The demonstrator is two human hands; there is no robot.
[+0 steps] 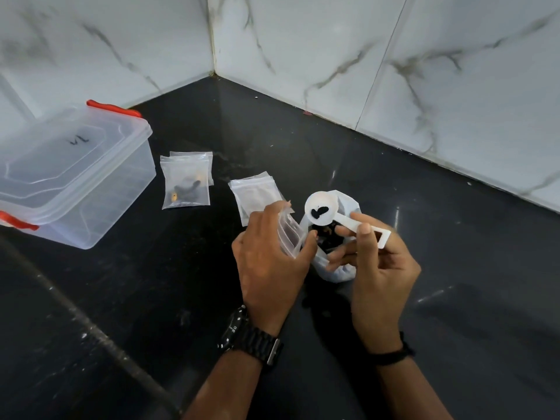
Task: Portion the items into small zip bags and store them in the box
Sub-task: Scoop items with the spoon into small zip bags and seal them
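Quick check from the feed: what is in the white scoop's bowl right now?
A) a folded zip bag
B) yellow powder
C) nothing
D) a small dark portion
D: the white scoop, held by the right hand over the open supply bag, carries a small dark clump in its bowl, while the left hand holds a small zip bag beside it.
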